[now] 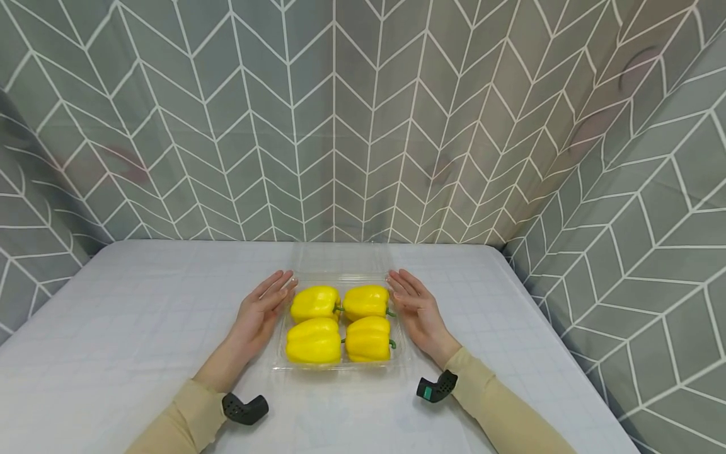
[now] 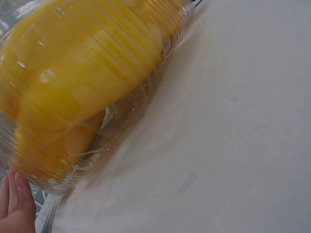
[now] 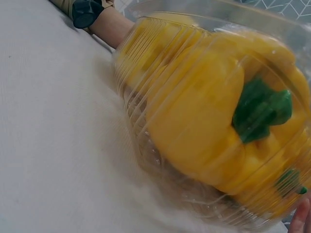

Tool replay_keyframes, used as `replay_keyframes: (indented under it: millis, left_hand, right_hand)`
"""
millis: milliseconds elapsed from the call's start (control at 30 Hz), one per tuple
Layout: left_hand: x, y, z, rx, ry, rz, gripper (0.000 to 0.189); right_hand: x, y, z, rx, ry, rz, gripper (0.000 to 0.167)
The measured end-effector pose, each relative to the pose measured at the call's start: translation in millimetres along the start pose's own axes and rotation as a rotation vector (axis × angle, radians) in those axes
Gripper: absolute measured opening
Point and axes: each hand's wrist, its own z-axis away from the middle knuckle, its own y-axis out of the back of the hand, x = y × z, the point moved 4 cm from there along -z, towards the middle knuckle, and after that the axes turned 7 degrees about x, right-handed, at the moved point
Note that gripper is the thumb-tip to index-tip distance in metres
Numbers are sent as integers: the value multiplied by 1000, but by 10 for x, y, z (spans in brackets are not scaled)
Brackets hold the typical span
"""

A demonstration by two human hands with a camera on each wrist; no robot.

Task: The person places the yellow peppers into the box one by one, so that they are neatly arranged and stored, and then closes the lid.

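Observation:
A clear plastic clamshell box sits on the table with its transparent lid folded back on the far side. Several yellow bell peppers with green stems lie inside in two rows. Along the box's left side is my left hand, its fingers straight near the far left corner. My right hand mirrors it at the right side, fingers extended beside the far right corner. In the left wrist view, a pepper shows through the ribbed wall. A green stem faces the right wrist camera.
A white cloth covers the table. Grey curtains with white chevron lines hang behind it and on both sides. Black wrist devices are worn at both sleeve cuffs.

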Motion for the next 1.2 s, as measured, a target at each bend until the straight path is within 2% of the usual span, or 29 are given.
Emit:
replay_keyframes:
  millis: [233,600,733,833,933,1033,1200]
  left_hand:
    - [15,-17,9,-16,-9,-2,61]
    - [18,-27,0,-21,-18,-4,62]
    - [10,-15,1,-20,-32,-2,61]
    - [3,-6,4,-21,-32,10,54]
    - [-3,2,6,-10,-37,12,39]
    - [-6,9,9,19,-36,-1,29]
    - [-13,21,21,55,-40,-40,24]
  right_hand:
    - [-7,-5,8,-25,2,-18,64]
    - [-11,-6,-3,-31,26,23,63]
    - [0,2,-4,-26,41,24,57]
    - [9,13,-11,-18,55,10,47]
    - [14,20,-9,-14,67,15,38]
    - [15,28,5,3,67,59,38]
    - [3,45,43,18,59,106,39]
